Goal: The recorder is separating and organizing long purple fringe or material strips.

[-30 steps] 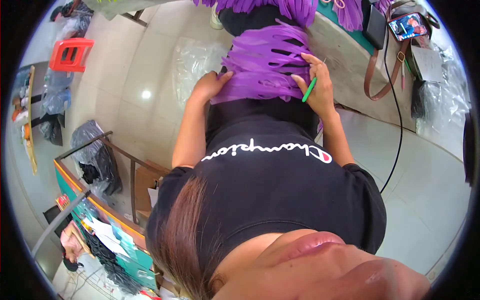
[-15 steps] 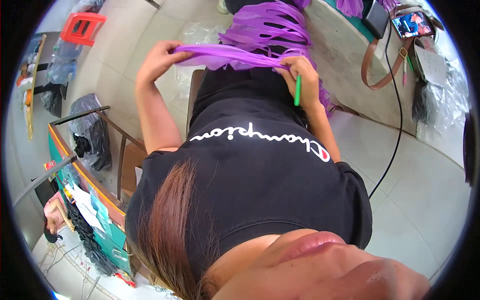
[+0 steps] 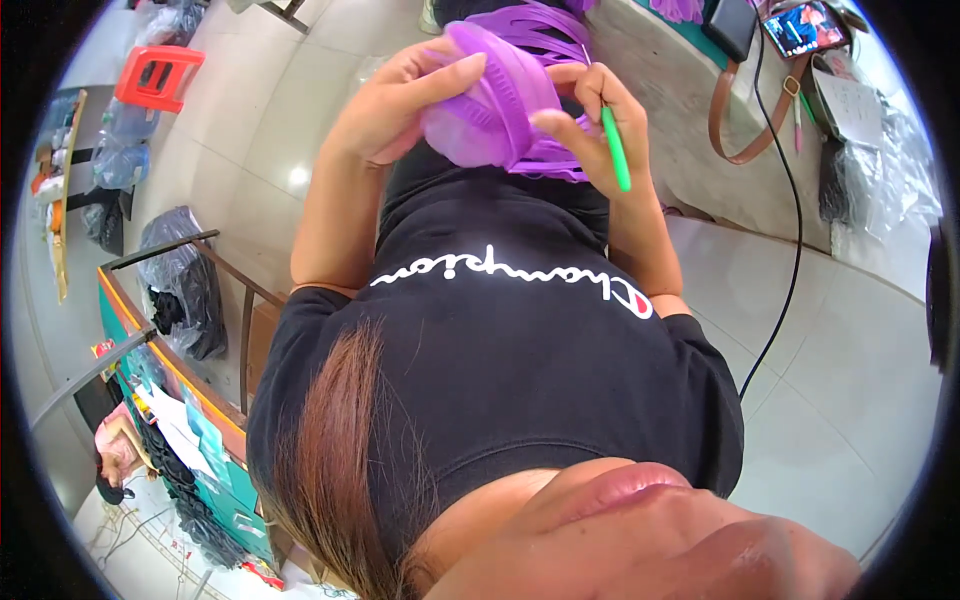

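My left hand (image 3: 405,100) is closed on a piece of sheer purple fabric (image 3: 490,110), its thumb lying over a ridged band along the piece. The piece is bunched into a rounded shape above my lap. In my right hand (image 3: 597,120) is a slim green-handled tool (image 3: 615,150); a thin tip shows past the fingers, but its kind is unclear. The right thumb and fingers are at the right edge of the purple piece; whether they also pinch it is hidden. More purple strips (image 3: 535,20) lie over my legs beyond the hands.
At the upper right, a phone (image 3: 803,30), a brown strap (image 3: 745,130) and a black cable (image 3: 795,230) lie on or hang by a table. A red plastic stool (image 3: 160,78) stands far left. Lower left, a person (image 3: 120,450) sits by a green-topped table (image 3: 235,500).
The purple fabric was stretched between both hands and is now gathered into a rounded shape. My left hand has moved right, closer to my right hand, which still holds the green tool.
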The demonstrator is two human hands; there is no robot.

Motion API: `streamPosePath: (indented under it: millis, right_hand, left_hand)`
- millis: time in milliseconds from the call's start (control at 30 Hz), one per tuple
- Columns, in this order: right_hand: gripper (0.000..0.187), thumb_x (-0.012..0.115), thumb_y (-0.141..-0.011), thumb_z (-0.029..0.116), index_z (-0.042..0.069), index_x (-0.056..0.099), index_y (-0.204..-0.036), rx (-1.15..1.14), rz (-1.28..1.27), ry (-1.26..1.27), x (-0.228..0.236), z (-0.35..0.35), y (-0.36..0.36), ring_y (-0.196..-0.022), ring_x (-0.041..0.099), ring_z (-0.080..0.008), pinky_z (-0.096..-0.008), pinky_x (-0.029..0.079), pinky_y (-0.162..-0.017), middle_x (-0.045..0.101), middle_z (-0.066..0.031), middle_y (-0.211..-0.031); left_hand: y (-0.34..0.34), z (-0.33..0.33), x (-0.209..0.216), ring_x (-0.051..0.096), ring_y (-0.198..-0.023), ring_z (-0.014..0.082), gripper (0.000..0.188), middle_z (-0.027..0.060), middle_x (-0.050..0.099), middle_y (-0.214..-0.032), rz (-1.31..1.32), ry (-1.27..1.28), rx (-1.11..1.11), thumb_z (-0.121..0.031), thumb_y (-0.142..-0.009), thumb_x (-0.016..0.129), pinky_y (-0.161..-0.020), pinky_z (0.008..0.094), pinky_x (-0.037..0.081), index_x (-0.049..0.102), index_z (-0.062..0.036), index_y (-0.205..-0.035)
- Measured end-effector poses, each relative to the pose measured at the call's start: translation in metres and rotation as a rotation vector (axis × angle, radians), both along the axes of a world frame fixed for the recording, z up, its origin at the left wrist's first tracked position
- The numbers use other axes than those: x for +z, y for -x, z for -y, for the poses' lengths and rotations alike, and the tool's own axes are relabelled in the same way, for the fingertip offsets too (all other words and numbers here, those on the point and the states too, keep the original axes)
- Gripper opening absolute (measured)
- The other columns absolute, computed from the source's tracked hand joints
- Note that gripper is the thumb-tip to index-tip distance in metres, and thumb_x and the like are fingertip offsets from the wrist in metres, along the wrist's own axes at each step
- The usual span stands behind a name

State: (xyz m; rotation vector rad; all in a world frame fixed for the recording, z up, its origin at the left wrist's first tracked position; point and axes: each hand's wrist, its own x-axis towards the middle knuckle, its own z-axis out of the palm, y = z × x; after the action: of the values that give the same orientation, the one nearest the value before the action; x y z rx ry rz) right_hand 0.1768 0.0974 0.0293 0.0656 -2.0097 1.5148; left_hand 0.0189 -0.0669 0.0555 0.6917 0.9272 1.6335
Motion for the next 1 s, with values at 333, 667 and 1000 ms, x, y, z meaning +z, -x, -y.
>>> streamPosePath:
  millis: [333, 667, 1000]
  right_hand:
    - [0.04, 0.066, -0.081, -0.01, 0.009, 0.032, -0.072, -0.284, -0.184, 0.317, 0.003, -0.014, 0.006, -0.072, 0.055, -0.0062, -0.0168, 0.044, -0.065, 0.063, -0.0123, -0.093]
    - [0.043, 0.047, -0.096, 0.045, 0.002, 0.045, -0.093, -0.203, -0.391, 0.349, -0.009, -0.018, -0.001, -0.071, 0.051, -0.0159, -0.0312, 0.045, -0.066, 0.06, -0.0163, -0.098]
    - [0.01, 0.058, -0.091, 0.004, -0.005, 0.059, -0.095, -0.2, -0.235, 0.329, 0.005, 0.01, -0.004, -0.078, 0.066, -0.0191, -0.0286, 0.054, -0.074, 0.067, -0.0175, -0.09]
  left_hand:
    - [-0.023, -0.029, -0.017, 0.059, -0.107, 0.02, 0.05, 0.0105, 0.059, -0.119, 0.355, -0.014, -0.093, -0.029, -0.089, 0.064, -0.094, 0.0355, 0.047, 0.048, 0.0001, -0.126]
    - [-0.048, -0.044, -0.013, 0.065, -0.08, 0.0131, 0.02, 0.0053, 0.068, -0.091, -0.012, 0.036, 0.397, -0.009, -0.083, 0.071, -0.071, 0.0273, 0.053, 0.065, -0.0025, -0.101]
    - [-0.055, -0.04, -0.003, 0.066, -0.068, 0.0151, 0.015, 0.0084, 0.068, -0.086, 0.06, 0.015, 0.511, -0.006, -0.084, 0.07, -0.06, 0.0272, 0.055, 0.064, 0.0005, -0.095]
